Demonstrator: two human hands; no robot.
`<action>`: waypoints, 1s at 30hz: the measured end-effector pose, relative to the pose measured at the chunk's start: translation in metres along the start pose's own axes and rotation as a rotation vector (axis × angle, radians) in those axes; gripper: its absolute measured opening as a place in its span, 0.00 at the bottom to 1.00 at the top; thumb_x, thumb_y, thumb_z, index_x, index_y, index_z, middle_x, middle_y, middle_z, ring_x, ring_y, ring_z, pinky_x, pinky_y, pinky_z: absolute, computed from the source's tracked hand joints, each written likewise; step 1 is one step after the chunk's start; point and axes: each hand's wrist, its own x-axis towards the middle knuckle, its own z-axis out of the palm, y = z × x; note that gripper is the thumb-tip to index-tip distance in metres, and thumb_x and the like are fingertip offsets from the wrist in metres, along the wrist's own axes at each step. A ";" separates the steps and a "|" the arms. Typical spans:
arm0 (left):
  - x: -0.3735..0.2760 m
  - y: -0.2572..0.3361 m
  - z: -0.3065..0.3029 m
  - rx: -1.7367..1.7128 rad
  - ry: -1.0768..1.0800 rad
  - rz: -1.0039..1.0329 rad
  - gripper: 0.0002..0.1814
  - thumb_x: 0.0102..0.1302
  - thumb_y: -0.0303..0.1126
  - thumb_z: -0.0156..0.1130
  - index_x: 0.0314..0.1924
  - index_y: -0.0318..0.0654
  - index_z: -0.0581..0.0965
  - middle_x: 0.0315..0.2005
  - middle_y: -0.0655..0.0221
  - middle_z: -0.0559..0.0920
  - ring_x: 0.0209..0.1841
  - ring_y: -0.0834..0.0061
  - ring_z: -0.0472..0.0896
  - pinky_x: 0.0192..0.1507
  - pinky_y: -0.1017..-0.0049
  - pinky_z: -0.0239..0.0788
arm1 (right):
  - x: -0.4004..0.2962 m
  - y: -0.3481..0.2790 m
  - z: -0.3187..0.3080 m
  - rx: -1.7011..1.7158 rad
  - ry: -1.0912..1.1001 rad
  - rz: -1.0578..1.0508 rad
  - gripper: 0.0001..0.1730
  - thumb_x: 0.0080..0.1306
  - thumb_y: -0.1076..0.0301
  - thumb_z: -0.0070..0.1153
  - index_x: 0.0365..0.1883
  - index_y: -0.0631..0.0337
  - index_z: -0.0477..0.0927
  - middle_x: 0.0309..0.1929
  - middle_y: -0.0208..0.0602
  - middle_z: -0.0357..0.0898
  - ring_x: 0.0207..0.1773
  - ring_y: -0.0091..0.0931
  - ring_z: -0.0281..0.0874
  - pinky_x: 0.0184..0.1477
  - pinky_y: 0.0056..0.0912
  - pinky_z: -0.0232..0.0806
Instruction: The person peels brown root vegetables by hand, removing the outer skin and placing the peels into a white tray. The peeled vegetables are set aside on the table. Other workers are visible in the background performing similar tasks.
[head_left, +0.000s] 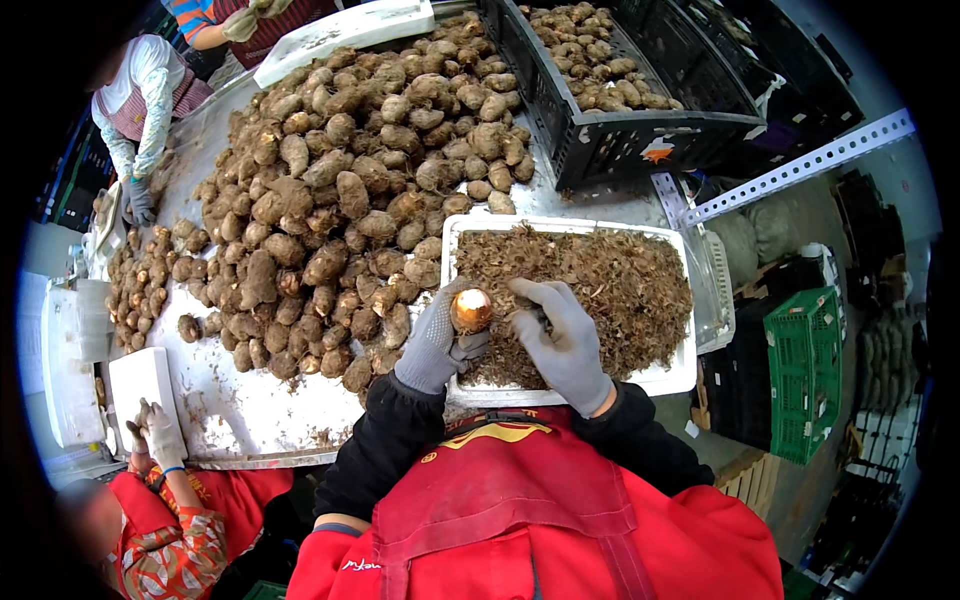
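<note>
My gloved left hand (435, 341) grips a taro corm (471, 310), whose pale orange-white end faces up while the rest of it is brown. To its right, my gloved right hand (564, 337) hovers with thumb and forefinger apart; I see no thing plainly held in it, though the inner fingers look dark and partly hidden. Both hands are over a white foam box (652, 386) full of brown fibrous husk scraps (592, 289). A large heap of hairy taro corms (352, 195) lies on the metal table (232, 409) to the left.
A black plastic crate (660, 139) with more taro stands at the back right, near a perforated metal bar (802, 169). Co-workers' gloved hands (161, 435) are at the left end, by a foam lid (146, 382). A green crate (802, 375) stands off to the right.
</note>
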 end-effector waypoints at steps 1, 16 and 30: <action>-0.001 -0.003 0.002 0.042 0.038 0.059 0.21 0.81 0.48 0.40 0.46 0.39 0.75 0.22 0.69 0.75 0.14 0.83 0.64 0.16 0.81 0.53 | 0.001 -0.003 0.001 -0.026 -0.019 0.002 0.16 0.66 0.72 0.63 0.53 0.62 0.79 0.41 0.45 0.79 0.37 0.36 0.82 0.39 0.34 0.73; -0.006 -0.013 -0.032 1.360 0.006 0.826 0.44 0.59 0.10 0.57 0.75 0.24 0.51 0.52 0.48 0.79 0.51 0.52 0.81 0.54 0.66 0.75 | 0.000 -0.005 0.013 -0.211 -0.088 0.086 0.16 0.67 0.60 0.64 0.44 0.62 0.78 0.34 0.45 0.79 0.34 0.41 0.82 0.34 0.40 0.72; 0.004 -0.015 -0.036 -0.238 -0.026 0.100 0.21 0.77 0.37 0.55 0.64 0.35 0.71 0.55 0.58 0.80 0.56 0.63 0.80 0.55 0.66 0.77 | -0.015 0.003 0.007 -0.136 -0.063 -0.042 0.05 0.68 0.69 0.60 0.42 0.57 0.81 0.36 0.40 0.81 0.31 0.39 0.80 0.33 0.38 0.71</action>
